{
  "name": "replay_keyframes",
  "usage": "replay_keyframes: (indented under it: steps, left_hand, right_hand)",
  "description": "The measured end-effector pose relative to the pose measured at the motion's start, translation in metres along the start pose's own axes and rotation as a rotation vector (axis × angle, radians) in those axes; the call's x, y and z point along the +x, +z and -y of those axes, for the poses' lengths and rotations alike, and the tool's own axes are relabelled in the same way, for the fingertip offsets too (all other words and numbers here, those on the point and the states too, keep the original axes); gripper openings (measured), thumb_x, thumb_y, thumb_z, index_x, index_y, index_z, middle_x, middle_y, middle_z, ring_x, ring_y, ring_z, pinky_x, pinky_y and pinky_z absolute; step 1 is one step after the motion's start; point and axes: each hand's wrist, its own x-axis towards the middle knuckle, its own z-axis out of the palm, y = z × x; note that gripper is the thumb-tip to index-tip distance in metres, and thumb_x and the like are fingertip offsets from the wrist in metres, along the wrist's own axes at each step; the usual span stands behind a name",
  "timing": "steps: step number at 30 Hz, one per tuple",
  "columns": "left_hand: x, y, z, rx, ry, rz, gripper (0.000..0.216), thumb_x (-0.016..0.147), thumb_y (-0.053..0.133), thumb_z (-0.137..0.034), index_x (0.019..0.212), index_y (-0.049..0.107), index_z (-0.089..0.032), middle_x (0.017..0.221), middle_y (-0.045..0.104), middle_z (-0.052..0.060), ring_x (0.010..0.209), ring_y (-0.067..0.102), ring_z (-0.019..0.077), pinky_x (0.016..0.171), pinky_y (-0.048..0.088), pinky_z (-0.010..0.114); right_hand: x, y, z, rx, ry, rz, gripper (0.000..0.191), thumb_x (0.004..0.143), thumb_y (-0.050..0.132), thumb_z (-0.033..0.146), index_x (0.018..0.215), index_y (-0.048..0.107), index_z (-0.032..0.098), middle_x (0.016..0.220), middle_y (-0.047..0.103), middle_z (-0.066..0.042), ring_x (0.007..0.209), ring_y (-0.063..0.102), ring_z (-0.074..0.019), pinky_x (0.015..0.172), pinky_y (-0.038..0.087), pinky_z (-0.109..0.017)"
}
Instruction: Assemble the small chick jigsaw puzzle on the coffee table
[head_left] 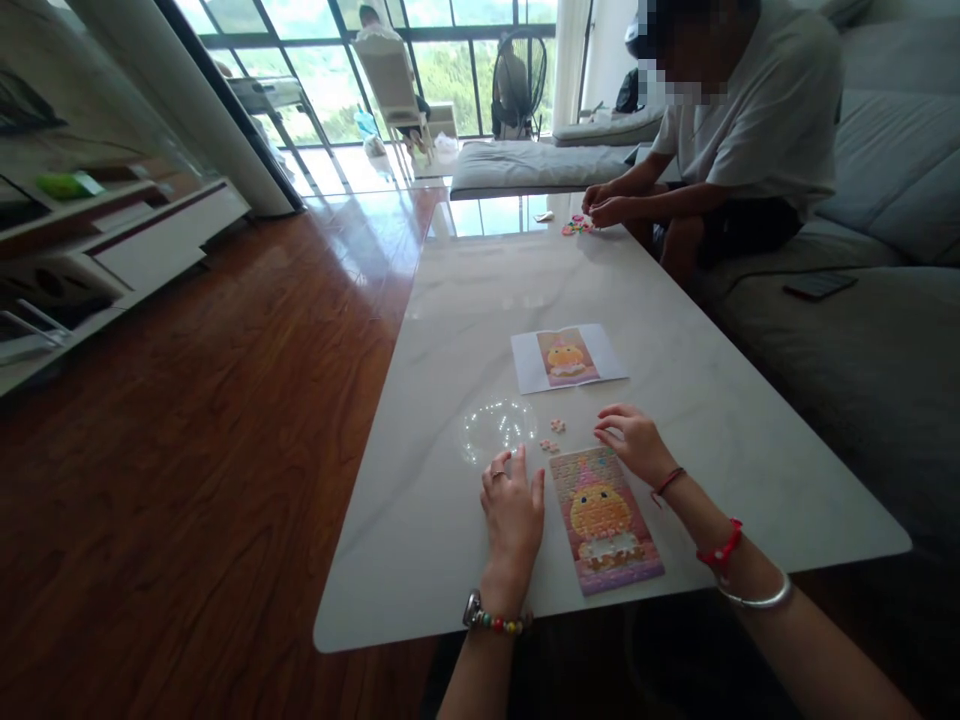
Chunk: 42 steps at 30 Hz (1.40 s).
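A nearly whole jigsaw puzzle showing a yellow chick on a cake lies on the white marble table in front of me. My left hand rests flat on the table just left of the puzzle, fingers stretched out. My right hand hovers at the puzzle's top right corner with fingers curled; I cannot make out anything in them. Two loose puzzle pieces lie just above the puzzle, between my hands. A printed reference picture of the same chick lies farther up the table.
A clear plastic bag lies left of the loose pieces. Another person sits on the grey sofa at the far right, hands on small pieces at the table's far end. A phone lies on the sofa. Wooden floor lies to the left.
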Motion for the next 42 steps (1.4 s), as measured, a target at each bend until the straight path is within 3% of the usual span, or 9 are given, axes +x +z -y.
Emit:
replay_keyframes:
  steps: [6,11,17,20,24,29,33,38,42]
  left_hand:
    - [-0.003,0.004,0.003,0.041,0.027,-0.049,0.04,0.083,0.041,-0.031,0.121,0.047,-0.02,0.12,0.047,0.013,0.11,0.04,0.027,0.086,0.041,0.044]
    - [-0.003,0.006,0.001,0.048,0.026,-0.05,0.04,0.083,0.042,-0.031,0.121,0.047,-0.02,0.121,0.047,0.013,0.113,0.039,0.0278,0.089,0.038,0.046]
    - [-0.004,0.005,0.0,0.054,0.044,-0.007,0.04,0.082,0.043,-0.031,0.121,0.047,-0.02,0.122,0.046,0.014,0.115,0.038,0.0284,0.091,0.036,0.048]
    - [-0.007,0.003,-0.001,0.061,0.058,0.012,0.041,0.082,0.043,-0.032,0.121,0.046,-0.019,0.123,0.045,0.014,0.116,0.037,0.0282,0.092,0.034,0.047]
    - [-0.01,0.002,-0.003,0.052,0.087,0.045,0.04,0.082,0.042,-0.032,0.12,0.047,-0.02,0.125,0.044,0.014,0.117,0.035,0.0287,0.093,0.033,0.048]
    - [-0.014,0.002,-0.004,0.018,0.148,0.045,0.037,0.083,0.042,-0.03,0.118,0.049,-0.021,0.124,0.044,0.013,0.116,0.036,0.0276,0.092,0.034,0.046]
    - [-0.015,0.002,-0.004,-0.01,0.164,0.03,0.034,0.082,0.044,-0.029,0.115,0.052,-0.022,0.12,0.047,0.012,0.115,0.038,0.026,0.093,0.034,0.044]
    - [-0.013,0.003,-0.008,-0.035,0.182,0.02,0.033,0.083,0.042,-0.027,0.114,0.052,-0.022,0.118,0.048,0.011,0.114,0.039,0.0248,0.092,0.035,0.044]
    - [-0.011,0.006,-0.011,-0.017,0.182,0.02,0.032,0.082,0.043,-0.024,0.112,0.054,-0.022,0.12,0.048,0.011,0.115,0.039,0.0254,0.092,0.034,0.045]
  right_hand:
    - [0.029,0.019,0.031,0.023,0.013,0.225,0.014,0.067,0.065,0.02,0.08,0.064,0.015,0.085,0.058,-0.005,0.07,0.056,-0.0129,0.069,0.045,-0.024]
    - [0.033,0.035,0.03,-0.051,0.126,0.171,0.016,0.073,0.058,0.023,0.085,0.062,0.013,0.086,0.057,-0.008,0.073,0.056,-0.0134,0.07,0.043,-0.024]
    - [0.033,0.033,0.033,-0.039,0.105,0.205,0.007,0.073,0.057,0.018,0.075,0.061,0.012,0.081,0.057,-0.007,0.072,0.055,-0.0125,0.069,0.043,-0.023]
    - [0.014,0.015,0.035,-0.014,0.127,0.211,0.008,0.073,0.056,0.017,0.079,0.06,0.013,0.08,0.059,-0.006,0.073,0.055,-0.013,0.072,0.043,-0.025]
    - [-0.033,-0.018,0.043,0.193,0.076,0.229,0.013,0.073,0.058,0.025,0.081,0.06,0.015,0.073,0.061,-0.002,0.061,0.055,-0.0102,0.059,0.046,-0.022]
    - [-0.089,-0.037,0.055,0.262,0.05,0.26,0.015,0.075,0.055,0.025,0.086,0.061,0.016,0.084,0.064,-0.004,0.066,0.058,-0.0104,0.061,0.049,-0.023]
    - [-0.1,-0.043,0.041,0.18,0.073,0.199,0.017,0.077,0.053,0.024,0.091,0.061,0.018,0.086,0.064,-0.004,0.068,0.059,-0.0115,0.066,0.05,-0.025]
    - [-0.093,-0.052,-0.002,-0.045,0.312,-0.102,0.018,0.074,0.055,0.03,0.083,0.063,0.016,0.078,0.064,-0.005,0.06,0.057,-0.0131,0.06,0.048,-0.028]
    - [-0.084,-0.048,-0.024,-0.071,0.296,-0.041,0.014,0.073,0.055,0.028,0.077,0.063,0.017,0.084,0.062,-0.006,0.064,0.057,-0.0141,0.063,0.048,-0.029]
